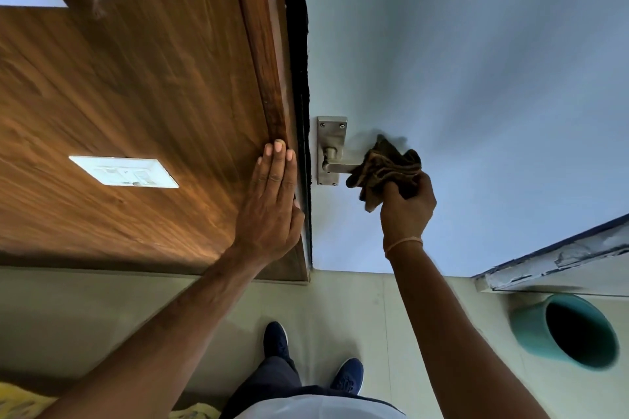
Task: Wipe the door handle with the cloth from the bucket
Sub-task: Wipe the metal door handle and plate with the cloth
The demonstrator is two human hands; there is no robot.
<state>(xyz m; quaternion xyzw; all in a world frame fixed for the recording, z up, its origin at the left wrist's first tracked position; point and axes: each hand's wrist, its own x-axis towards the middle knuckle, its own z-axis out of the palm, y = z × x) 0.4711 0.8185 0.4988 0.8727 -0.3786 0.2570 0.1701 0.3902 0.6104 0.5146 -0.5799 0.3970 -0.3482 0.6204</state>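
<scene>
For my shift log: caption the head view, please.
Right hand presses brown cloth onto lever door handle; left hand flat on wooden frame.

Bare door [476, 44] around handle [335, 167]; wooden frame [272, 78] close left.

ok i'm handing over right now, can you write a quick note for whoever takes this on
Right hand: gripping the brown cloth, which is pressed over the outer end of the door handle.
Left hand: flat on the wooden door frame, holding nothing.
Teal bucket: on the floor to the right.
Done: cloth is out and on the lever.
Left: the handle's inner part and backplate are not covered by the cloth.
</scene>
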